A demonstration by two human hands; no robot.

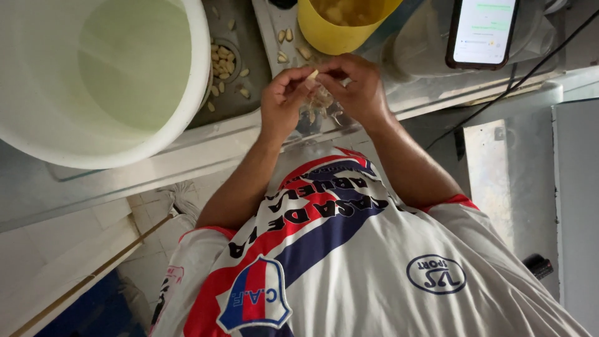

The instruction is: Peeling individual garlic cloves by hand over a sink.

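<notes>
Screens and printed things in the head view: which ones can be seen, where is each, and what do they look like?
Phone: propped at the top right, beyond the hands; dark rectangular frame, lit white screen with pale green patches.
Shirt: on the person, lower middle; white with red and blue bands, dark lettering, a shield-shaped badge and an oval mark.
No packages or signs in view.

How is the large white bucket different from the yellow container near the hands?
The white bucket is far wider than the yellow container. The white bucket holds pale greenish liquid, while the yellow container holds pale solid pieces. The white bucket stands off to one side of both hands, while the yellow container stands just beyond the left hand and right hand, which pinch a small pale piece. Both containers are round and open-topped.
</notes>
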